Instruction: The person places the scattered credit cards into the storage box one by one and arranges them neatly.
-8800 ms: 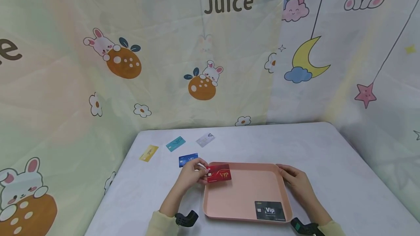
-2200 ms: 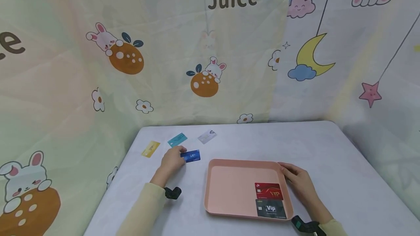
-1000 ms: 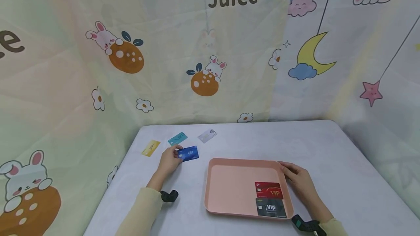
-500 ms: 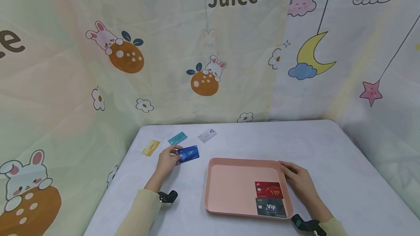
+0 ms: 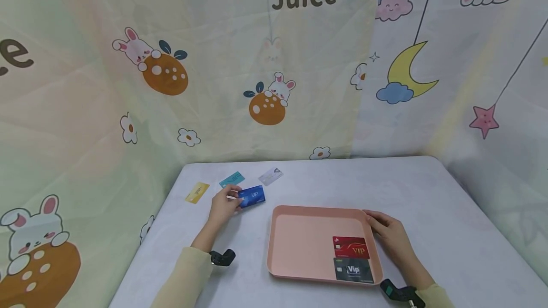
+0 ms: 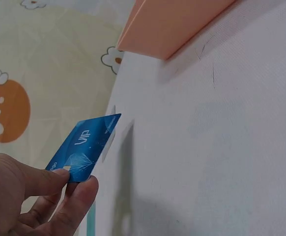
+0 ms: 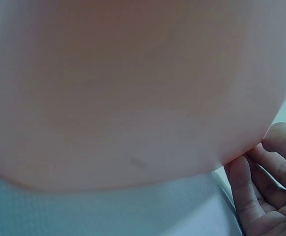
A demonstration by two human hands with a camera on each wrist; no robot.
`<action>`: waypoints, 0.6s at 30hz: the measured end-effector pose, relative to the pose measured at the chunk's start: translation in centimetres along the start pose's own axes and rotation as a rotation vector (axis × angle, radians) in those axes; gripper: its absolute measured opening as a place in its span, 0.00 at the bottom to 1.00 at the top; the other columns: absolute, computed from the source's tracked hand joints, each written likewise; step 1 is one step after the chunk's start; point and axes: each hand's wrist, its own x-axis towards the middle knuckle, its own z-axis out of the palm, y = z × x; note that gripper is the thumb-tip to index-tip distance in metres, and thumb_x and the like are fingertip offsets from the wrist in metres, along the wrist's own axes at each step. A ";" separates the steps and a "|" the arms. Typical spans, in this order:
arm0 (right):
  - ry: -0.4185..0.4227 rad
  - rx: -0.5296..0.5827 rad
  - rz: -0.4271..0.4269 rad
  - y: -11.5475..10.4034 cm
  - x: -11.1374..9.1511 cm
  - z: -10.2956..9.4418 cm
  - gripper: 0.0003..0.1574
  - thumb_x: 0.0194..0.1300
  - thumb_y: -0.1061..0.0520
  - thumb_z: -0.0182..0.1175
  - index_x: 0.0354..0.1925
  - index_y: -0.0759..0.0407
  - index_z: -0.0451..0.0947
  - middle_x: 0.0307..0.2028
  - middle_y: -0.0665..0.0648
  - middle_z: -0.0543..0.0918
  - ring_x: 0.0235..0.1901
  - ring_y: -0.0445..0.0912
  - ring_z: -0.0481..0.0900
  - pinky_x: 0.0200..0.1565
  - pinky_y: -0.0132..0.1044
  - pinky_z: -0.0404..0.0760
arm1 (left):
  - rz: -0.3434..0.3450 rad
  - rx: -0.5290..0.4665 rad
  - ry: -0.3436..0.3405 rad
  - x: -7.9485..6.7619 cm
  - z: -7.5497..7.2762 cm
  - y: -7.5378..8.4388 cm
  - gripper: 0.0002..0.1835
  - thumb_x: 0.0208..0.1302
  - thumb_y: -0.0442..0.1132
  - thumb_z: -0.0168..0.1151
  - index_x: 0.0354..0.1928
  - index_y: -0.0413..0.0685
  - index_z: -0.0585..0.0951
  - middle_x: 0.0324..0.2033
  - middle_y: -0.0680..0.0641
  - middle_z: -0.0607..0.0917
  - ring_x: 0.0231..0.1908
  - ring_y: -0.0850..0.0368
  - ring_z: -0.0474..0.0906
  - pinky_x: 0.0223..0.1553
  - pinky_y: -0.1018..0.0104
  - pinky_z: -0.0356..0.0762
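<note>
My left hand (image 5: 220,207) pinches a blue VIP card (image 5: 252,196) by its left end, left of the tray. In the left wrist view, the card (image 6: 91,142) is held between thumb and fingers, tilted above the tabletop with its shadow beside it. A pink rectangular tray (image 5: 304,244) lies on the table. At its right end a red VIP card (image 5: 351,247) lies just above a black Vip card (image 5: 353,270). My right hand (image 5: 391,233) holds the tray's far right corner. In the right wrist view, thumb and fingers (image 7: 246,189) pinch its edge.
Toward the back left of the white table (image 5: 428,198) lie a yellow card (image 5: 197,193), a teal card (image 5: 232,178) partly covered by my left fingers, and a silver card (image 5: 270,176). A printed cloth backdrop (image 5: 214,118) stands behind the table's far edge.
The red card went from my left hand into the tray beside the black one. My left hand then took up the blue card and has just shifted it slightly right and away.
</note>
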 end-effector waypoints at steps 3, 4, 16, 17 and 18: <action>-0.004 0.000 0.001 0.0 0.0 0.0 0.42 0.75 0.33 0.55 0.69 0.63 0.74 0.67 0.65 0.78 0.69 0.59 0.73 0.53 0.21 0.79 | 0.010 -0.030 0.015 -0.2 0.5 0.7 0.15 0.65 0.28 0.67 0.52 0.41 0.79 0.45 0.40 0.82 0.37 0.52 0.81 0.34 0.67 0.87; -0.005 -0.004 0.001 0.0 0.0 -0.1 0.42 0.75 0.33 0.55 0.69 0.63 0.74 0.67 0.65 0.78 0.69 0.59 0.73 0.54 0.22 0.79 | 0.013 -0.041 0.018 -0.3 0.6 0.9 0.15 0.65 0.28 0.68 0.52 0.40 0.79 0.44 0.39 0.82 0.37 0.52 0.81 0.34 0.67 0.87; -0.004 -0.060 -0.024 -0.1 0.0 -0.3 0.42 0.75 0.33 0.55 0.69 0.63 0.74 0.66 0.66 0.79 0.68 0.60 0.74 0.56 0.28 0.82 | 0.066 -0.109 -0.038 -1.5 3.0 4.2 0.10 0.66 0.27 0.67 0.47 0.37 0.79 0.40 0.40 0.81 0.34 0.54 0.82 0.33 0.67 0.87; -0.003 -0.057 -0.024 -0.1 0.0 -0.3 0.42 0.75 0.32 0.55 0.69 0.63 0.74 0.66 0.66 0.79 0.68 0.60 0.75 0.56 0.28 0.82 | 0.073 -0.106 -0.045 -1.7 3.1 4.4 0.10 0.66 0.27 0.67 0.47 0.37 0.79 0.40 0.40 0.81 0.34 0.54 0.82 0.33 0.66 0.88; -0.003 -0.053 -0.025 -0.1 0.0 -0.2 0.42 0.75 0.32 0.55 0.69 0.63 0.74 0.66 0.66 0.79 0.68 0.60 0.75 0.56 0.29 0.82 | 0.081 -0.102 -0.051 -1.8 3.3 4.6 0.10 0.67 0.27 0.67 0.47 0.37 0.79 0.40 0.40 0.81 0.34 0.54 0.82 0.33 0.66 0.88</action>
